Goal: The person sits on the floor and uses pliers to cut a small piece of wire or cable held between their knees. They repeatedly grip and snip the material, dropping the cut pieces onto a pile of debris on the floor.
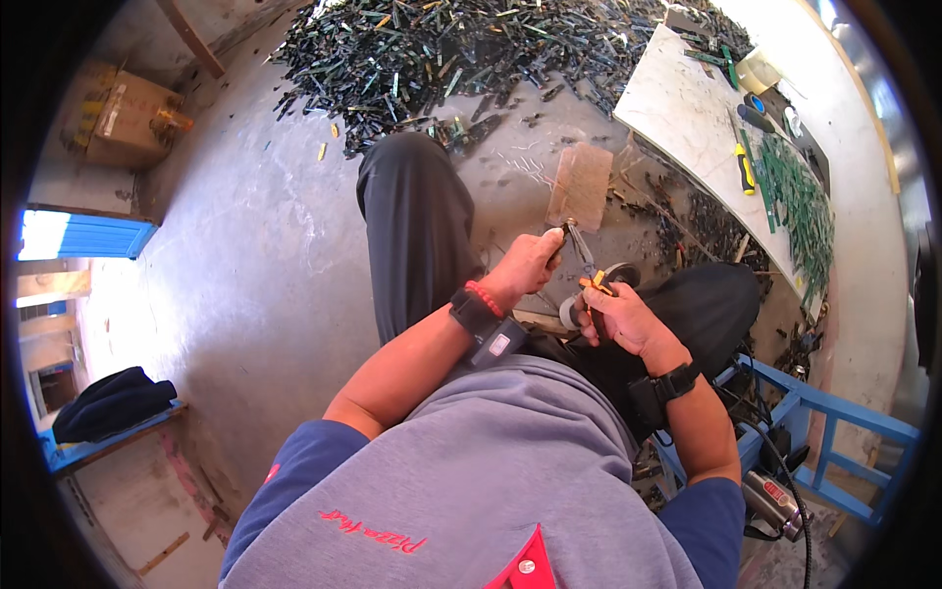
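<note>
My left hand (531, 263) is closed around a small dark piece (566, 234), mostly hidden by the fingers. My right hand (622, 315) grips long-nose pliers (583, 249) with orange and black handles. The plier jaws reach up to the dark piece, just beside my left thumb; whether they bite on it is too small to tell. Behind both hands a flat brownish block (583, 180) lies between my knees, with thin wires (531, 168) on the floor to its left. A pale round object (569, 312) shows partly behind my right fingers.
A big heap of dark strips (441, 59) covers the floor ahead. On the right, a pale board (688, 110) carries green strips (791, 206) and a yellow-black screwdriver (745, 169). A blue metal frame (824, 405) and steel flask (773, 501) stand at my right; a cardboard box (125, 118) sits far left.
</note>
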`<state>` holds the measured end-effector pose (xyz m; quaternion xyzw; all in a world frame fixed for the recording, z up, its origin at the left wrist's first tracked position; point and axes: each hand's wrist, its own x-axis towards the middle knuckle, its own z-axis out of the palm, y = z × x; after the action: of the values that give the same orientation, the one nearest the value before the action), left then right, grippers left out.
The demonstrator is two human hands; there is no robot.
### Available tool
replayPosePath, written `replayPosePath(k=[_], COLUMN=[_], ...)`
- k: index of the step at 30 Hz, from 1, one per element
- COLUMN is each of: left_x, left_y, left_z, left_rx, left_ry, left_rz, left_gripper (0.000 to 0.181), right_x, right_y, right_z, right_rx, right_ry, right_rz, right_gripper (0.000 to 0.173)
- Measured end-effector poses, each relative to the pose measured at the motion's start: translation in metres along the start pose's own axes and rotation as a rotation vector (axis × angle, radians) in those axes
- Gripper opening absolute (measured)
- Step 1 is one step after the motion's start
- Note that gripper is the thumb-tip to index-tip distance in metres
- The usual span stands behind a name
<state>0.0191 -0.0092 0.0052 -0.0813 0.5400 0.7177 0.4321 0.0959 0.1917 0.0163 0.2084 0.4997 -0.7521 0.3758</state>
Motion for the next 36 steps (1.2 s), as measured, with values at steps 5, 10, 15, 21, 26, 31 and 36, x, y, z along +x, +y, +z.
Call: replayPosePath(k=[5, 10, 15, 21, 26, 31, 36], left_x=[-0.001, 0.009, 0.009, 0.004, 0.005, 0.007, 0.006], left_y=[0.001, -0.014, -0.009, 0.002, 0.002, 0.001, 0.003], left_z=[0.002, -0.004, -0.006, -0.004, -0.007, -0.007, -0.005], left_rx=[-0.010, 0.067, -0.030, -0.139, -0.218, -0.210, -0.193], left_ry=[0.045, 0.102, 0.061, -0.104, -0.143, -0.051, -0.006], left_rz=[-0.099, -0.072, -0.167, -0.129, -0.116, -0.101, -0.107], left_gripper=[0.043, 0.040, 0.042, 0.046, 0.048, 0.048, 0.047], right_x=[0.005, 0.017, 0.018, 0.006, -0.003, 0.005, 0.001], right_y=[-0.001, 0.007, 0.002, -0.002, -0.011, 0.005, 0.000], right_z=[-0.005, -0.014, -0.012, -0.008, -0.009, -0.014, -0.004], right_rx=[-0.372, -1.175, -1.504, -0.052, 0.279, -0.254, -0.404], right_ry=[0.140, 0.484, 0.645, -0.010, -0.148, 0.096, 0.029], right_rz=[-0.045, -0.375, -0.460, -0.022, -0.141, -0.197, -0.175], right_gripper=[0.027, 0.024, 0.023, 0.028, 0.031, 0.028, 0.027])
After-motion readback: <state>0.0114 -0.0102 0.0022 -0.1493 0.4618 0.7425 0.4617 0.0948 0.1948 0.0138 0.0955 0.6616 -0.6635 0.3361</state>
